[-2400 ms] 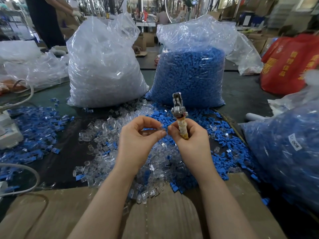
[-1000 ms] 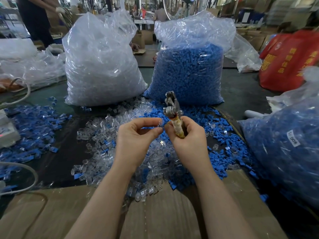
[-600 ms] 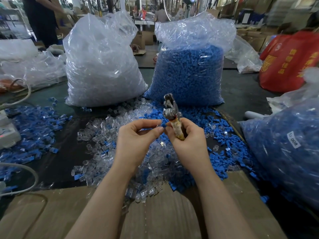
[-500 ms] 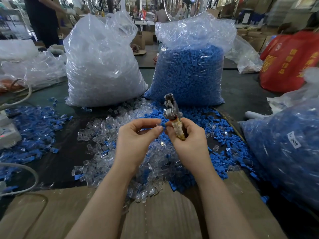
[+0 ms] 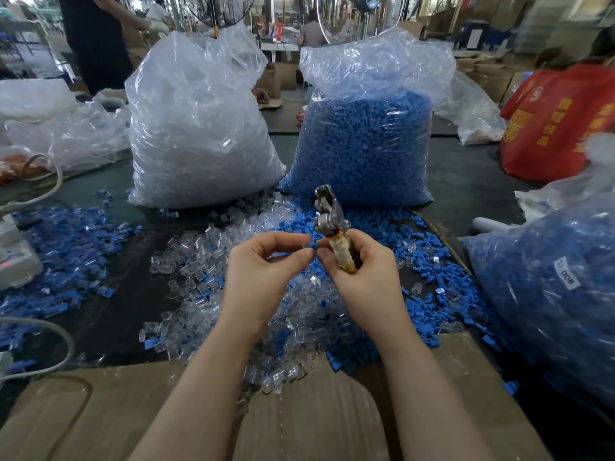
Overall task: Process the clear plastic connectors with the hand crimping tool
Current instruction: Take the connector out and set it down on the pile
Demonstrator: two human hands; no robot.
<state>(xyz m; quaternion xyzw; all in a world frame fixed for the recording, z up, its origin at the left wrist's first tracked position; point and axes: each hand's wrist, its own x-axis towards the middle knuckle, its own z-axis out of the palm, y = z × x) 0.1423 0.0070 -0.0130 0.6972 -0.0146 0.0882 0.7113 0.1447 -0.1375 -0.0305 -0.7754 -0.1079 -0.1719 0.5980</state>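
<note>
My right hand (image 5: 362,277) grips the hand crimping tool (image 5: 329,217) by its tape-wrapped handle, with the metal head pointing up and away. My left hand (image 5: 263,271) pinches a small clear plastic connector with a blue piece (image 5: 312,246) between thumb and forefinger, right against my right thumb beside the tool. Below both hands a pile of loose clear connectors (image 5: 206,281) mixed with blue parts (image 5: 429,304) covers the dark table.
A tall bag of clear connectors (image 5: 196,128) and a bag of blue parts (image 5: 366,138) stand behind the pile. Another blue-filled bag (image 5: 549,294) sits at right, a red bag (image 5: 559,121) beyond. Cardboard (image 5: 316,420) lies in front. A white device and cables (image 5: 16,257) are at left; a person (image 5: 96,38) stands far left.
Both hands stay together in front of me with only small shifts; the tool head has tilted slightly left, and the left fingertips have closed in on the small piece by the right thumb.
</note>
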